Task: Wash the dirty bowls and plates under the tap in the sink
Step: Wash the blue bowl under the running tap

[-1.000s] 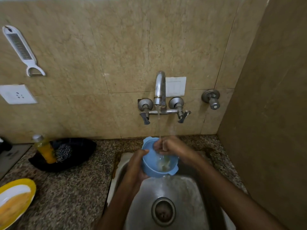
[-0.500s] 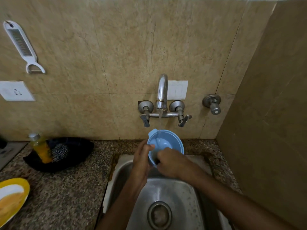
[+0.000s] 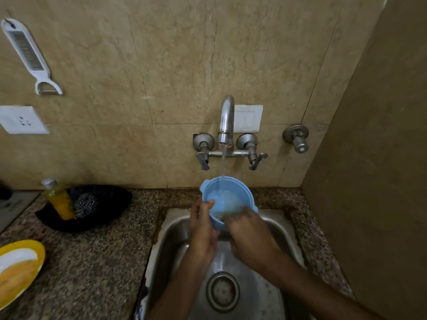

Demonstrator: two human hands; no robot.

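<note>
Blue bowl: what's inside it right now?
Tap water pools inside the blue bowl, where the right hand has its fingers rubbing. They're blurred; residue beneath them is hidden.

Two bare arms come up from the bottom of the picture, and no sleeves show on them. The bare left hand has no ring, watch or glove on it. The bare right hand is plain too, and its fingertips look blurry.
</note>
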